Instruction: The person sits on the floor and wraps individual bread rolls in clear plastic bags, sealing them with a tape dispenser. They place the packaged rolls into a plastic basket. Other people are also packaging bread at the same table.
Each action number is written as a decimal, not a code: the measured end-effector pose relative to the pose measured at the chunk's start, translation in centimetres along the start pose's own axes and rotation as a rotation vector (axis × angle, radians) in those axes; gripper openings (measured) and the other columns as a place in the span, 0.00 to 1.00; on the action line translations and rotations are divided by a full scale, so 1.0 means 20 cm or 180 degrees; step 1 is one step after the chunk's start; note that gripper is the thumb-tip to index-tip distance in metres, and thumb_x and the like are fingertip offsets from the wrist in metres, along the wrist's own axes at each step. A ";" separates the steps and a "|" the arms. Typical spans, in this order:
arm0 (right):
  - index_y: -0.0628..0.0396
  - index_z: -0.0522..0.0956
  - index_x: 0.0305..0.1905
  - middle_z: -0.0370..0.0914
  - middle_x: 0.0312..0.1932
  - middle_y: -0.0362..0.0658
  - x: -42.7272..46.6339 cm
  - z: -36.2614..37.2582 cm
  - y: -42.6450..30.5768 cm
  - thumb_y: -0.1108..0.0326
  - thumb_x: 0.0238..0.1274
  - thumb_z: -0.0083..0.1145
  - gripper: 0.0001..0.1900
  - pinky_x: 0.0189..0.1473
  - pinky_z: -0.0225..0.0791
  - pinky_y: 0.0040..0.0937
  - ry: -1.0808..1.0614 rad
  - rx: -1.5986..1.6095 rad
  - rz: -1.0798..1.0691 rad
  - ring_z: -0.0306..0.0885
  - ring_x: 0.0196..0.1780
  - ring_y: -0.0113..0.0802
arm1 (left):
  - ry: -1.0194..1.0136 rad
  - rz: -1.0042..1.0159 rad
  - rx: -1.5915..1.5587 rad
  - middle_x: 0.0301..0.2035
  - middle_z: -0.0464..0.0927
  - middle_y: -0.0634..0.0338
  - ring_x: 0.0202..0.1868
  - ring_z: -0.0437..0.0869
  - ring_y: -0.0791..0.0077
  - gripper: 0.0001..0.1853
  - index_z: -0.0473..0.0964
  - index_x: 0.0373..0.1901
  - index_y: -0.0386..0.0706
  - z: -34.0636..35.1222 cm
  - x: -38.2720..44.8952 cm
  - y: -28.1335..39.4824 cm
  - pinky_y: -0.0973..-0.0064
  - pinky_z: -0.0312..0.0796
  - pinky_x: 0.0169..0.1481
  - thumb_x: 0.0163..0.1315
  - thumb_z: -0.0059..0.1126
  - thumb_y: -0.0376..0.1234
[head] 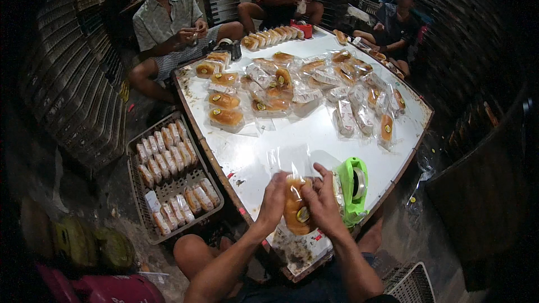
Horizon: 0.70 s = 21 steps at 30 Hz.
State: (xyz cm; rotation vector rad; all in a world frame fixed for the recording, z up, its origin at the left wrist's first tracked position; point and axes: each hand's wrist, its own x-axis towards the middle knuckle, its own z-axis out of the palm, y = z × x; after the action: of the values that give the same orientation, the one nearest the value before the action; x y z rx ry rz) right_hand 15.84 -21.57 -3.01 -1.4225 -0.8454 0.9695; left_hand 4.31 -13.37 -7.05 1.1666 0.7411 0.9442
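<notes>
Between my two hands, near the white table's front corner, is a bread roll in a clear plastic bag with a round yellow sticker. My left hand presses on its left side. My right hand grips its right side, thumb over the bag and index finger raised. The bag's loose end points away from me. Just right of my right hand stands a green tape dispenser with a roll of tape; another wrapped item is partly hidden between them. Many bagged rolls lie farther back, some with stickers facing up.
A plastic crate of wrapped rolls is on the floor at left. Several people sit around the far side, with a red tape dispenser and a black one at the table's edge. Stacked crates stand left; another crate is lower right.
</notes>
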 end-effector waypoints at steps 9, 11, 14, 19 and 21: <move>0.57 0.72 0.43 0.69 0.45 0.41 -0.22 0.00 -0.05 0.67 0.73 0.54 0.06 0.58 0.61 0.27 0.0285 0.0273 -0.1442 0.67 0.50 0.28 | 0.0276 0.1604 0.1056 0.36 0.73 0.56 0.41 0.74 0.74 0.17 0.68 0.46 0.36 0.06 -0.24 0.14 0.73 0.69 0.47 0.78 0.43 0.43; 0.56 0.71 0.41 0.68 0.43 0.40 -0.23 -0.03 -0.10 0.67 0.74 0.53 0.06 0.55 0.61 0.26 0.0415 0.0104 -0.1578 0.66 0.48 0.27 | 0.0315 0.2076 0.1200 0.34 0.74 0.56 0.41 0.76 0.74 0.14 0.68 0.41 0.36 0.08 -0.27 0.17 0.73 0.71 0.49 0.78 0.45 0.39; 0.56 0.71 0.39 0.69 0.43 0.40 -0.25 -0.02 -0.12 0.67 0.75 0.51 0.06 0.56 0.62 0.28 0.0708 0.0505 -0.1528 0.68 0.47 0.27 | 0.0545 0.1418 0.0210 0.31 0.74 0.57 0.36 0.77 0.73 0.14 0.66 0.35 0.38 0.13 -0.31 0.18 0.73 0.71 0.47 0.79 0.41 0.37; 0.55 0.64 0.46 0.72 0.41 0.45 -0.28 0.03 -0.10 0.65 0.79 0.44 0.06 0.52 0.71 0.32 0.0537 0.1016 -0.1649 0.73 0.44 0.30 | 0.0655 0.1456 0.0061 0.29 0.72 0.59 0.31 0.73 0.77 0.14 0.64 0.33 0.38 0.18 -0.33 0.18 0.76 0.70 0.43 0.80 0.37 0.35; 0.55 0.63 0.47 0.73 0.40 0.46 -0.29 0.03 -0.11 0.65 0.79 0.42 0.06 0.50 0.72 0.32 0.0508 0.1258 -0.1723 0.74 0.43 0.30 | 0.0452 0.1359 -0.0098 0.29 0.71 0.60 0.30 0.72 0.79 0.14 0.64 0.33 0.39 0.20 -0.34 0.20 0.78 0.69 0.42 0.80 0.37 0.34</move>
State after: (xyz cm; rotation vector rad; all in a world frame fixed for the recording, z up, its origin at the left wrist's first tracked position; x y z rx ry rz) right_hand 13.09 -26.50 -0.40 -0.8524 -0.8070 0.5572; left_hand 3.92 -20.68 -2.24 1.2655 0.5960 1.4006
